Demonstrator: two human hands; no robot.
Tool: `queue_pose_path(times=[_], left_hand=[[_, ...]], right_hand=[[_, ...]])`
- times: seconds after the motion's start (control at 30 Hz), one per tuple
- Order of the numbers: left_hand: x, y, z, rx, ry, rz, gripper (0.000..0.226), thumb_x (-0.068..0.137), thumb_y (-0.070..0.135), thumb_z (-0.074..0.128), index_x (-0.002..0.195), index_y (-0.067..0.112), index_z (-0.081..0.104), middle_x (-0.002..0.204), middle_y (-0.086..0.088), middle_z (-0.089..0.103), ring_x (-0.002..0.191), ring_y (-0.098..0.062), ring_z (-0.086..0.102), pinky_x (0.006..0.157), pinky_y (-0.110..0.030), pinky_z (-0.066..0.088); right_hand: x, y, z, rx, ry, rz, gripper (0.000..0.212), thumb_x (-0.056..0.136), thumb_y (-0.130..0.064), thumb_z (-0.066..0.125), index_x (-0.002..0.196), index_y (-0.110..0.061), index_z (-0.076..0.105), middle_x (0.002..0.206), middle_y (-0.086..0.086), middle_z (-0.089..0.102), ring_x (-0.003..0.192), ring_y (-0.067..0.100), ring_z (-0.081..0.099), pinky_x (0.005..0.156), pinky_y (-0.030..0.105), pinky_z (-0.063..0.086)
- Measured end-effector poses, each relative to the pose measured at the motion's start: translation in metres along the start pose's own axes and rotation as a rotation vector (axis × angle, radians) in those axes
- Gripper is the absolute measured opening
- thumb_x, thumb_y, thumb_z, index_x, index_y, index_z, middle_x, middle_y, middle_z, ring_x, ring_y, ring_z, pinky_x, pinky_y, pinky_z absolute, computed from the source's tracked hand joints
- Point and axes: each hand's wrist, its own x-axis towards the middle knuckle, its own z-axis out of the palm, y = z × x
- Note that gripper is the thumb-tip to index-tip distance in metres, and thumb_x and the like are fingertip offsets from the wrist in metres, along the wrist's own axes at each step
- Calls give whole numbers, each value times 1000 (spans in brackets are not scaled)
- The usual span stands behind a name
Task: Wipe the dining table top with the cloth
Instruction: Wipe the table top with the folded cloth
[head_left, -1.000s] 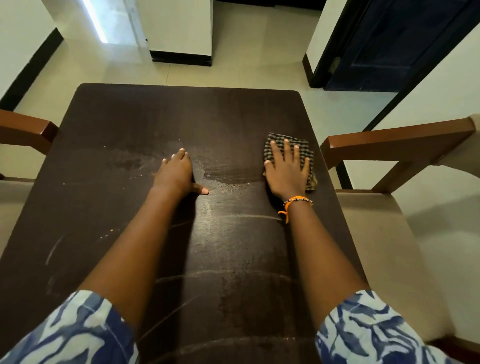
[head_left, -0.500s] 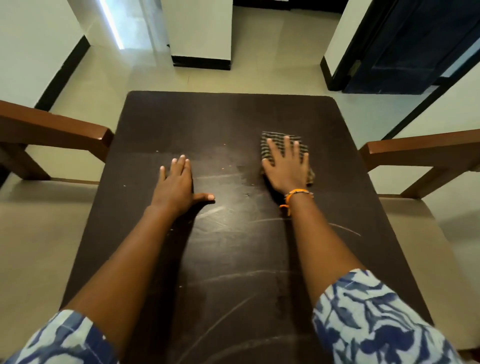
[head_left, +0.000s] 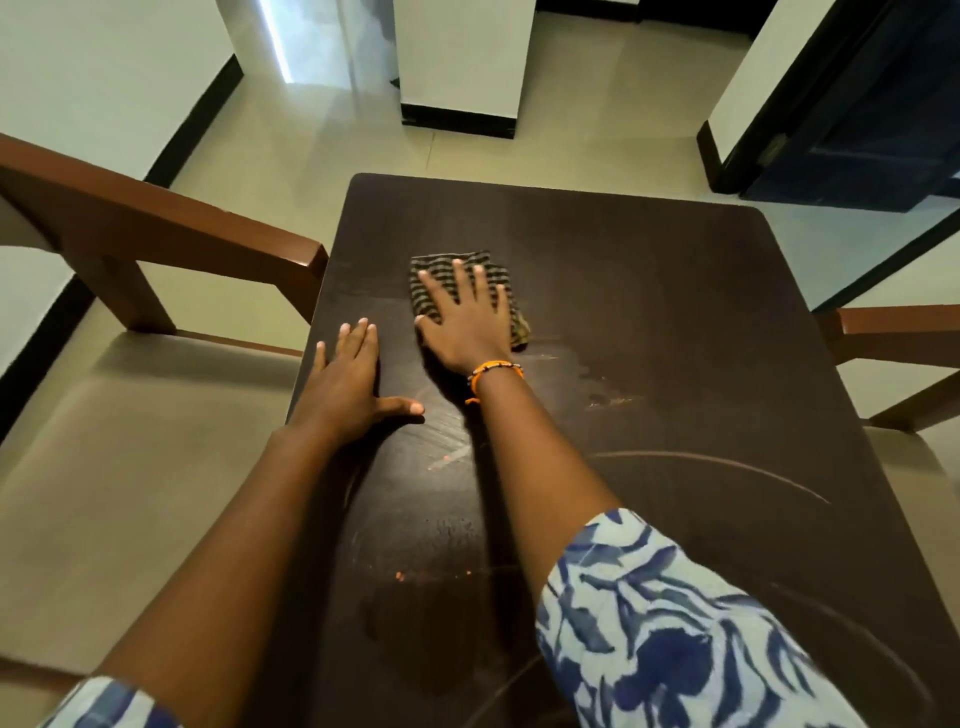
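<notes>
Two flat hands work the dining table (head_left: 649, 291): the right hand (head_left: 467, 325), fingers spread, presses the cloth (head_left: 431, 270) down to wipe, while the open left hand (head_left: 345, 387), holding nothing, braces beside it

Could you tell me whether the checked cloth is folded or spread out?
Folded: the checked cloth forms a compact pad, layered edges showing, under the right hand.

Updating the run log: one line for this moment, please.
right hand flat, pressing checked cloth | left hand flat on table | smears near front edge

Cloth (head_left: 466, 291) now beside left hand (head_left: 347, 382).
</notes>
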Motion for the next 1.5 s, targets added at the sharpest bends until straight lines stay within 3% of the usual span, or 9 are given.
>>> queue_pose_path(times=[0.17,0.4,0.57,0.7,0.9,1.07,1.23,1.37,1.5], left_hand=[[-14,0,1,-31,-15,-14,119,67,62,65,148,8,-5,158,-7,-6,145,-21,-10,115,-41,-7],[-25,-3,-5,-173,39,-125,120,70,56,67,147,8,-11,157,-12,-11,144,-27,-14,116,-42,-3],[-34,-21,2,-273,84,-150,113,74,56,62,147,7,-8,158,-9,-10,145,-24,-7,116,-44,7],[-33,-24,4,-330,91,-142,106,78,56,58,148,10,-7,158,-6,-7,146,-23,-1,115,-44,14],[-34,-36,-1,-403,158,-114,64,97,15,42,149,10,5,159,-3,5,145,-18,7,114,-29,10],[-34,-43,-1,-395,156,-64,63,95,-1,36,149,9,7,159,-4,6,146,-16,6,118,-28,9],[-35,-47,-3,-408,139,-26,63,93,-5,34,149,8,7,158,-6,7,146,-16,7,119,-30,9],[-40,-53,-12,-564,153,-8,54,94,-3,35,146,9,26,152,-7,30,140,-18,28,116,-38,25],[-57,-50,-10,-654,210,-67,45,96,6,40,140,13,39,141,-6,45,128,-17,42,109,-33,35]], right_hand=[[-6,18,-11,-25,-121,-133,59,92,-51,40,146,-46,15,160,-3,1,147,22,-4,115,51,-5],[-45,124,-40,-48,-41,193,58,94,-54,37,145,-48,12,160,-6,1,148,21,-2,116,55,-1],[-48,107,-22,-9,54,374,58,94,-48,37,147,-42,15,161,-2,1,147,24,-5,115,55,-5],[-23,52,-6,-21,45,239,58,95,-47,35,148,-40,12,161,0,0,147,26,-5,114,54,-6],[24,-47,17,0,-25,50,57,95,-46,33,148,-40,12,161,0,1,147,26,-6,114,53,-8],[67,-87,19,-7,-111,-30,55,96,-47,28,148,-40,11,161,-1,-2,147,26,-9,115,53,-9],[60,-92,23,-20,-89,-58,56,96,-48,30,148,-39,14,161,-1,2,147,26,-6,116,52,-8],[14,-92,35,-57,-66,-181,56,95,-48,32,148,-39,15,160,0,3,147,26,-5,115,53,-7],[-11,-80,34,-89,-149,-360,55,96,-48,33,147,-44,13,160,-4,-1,147,23,-6,115,52,-8]])
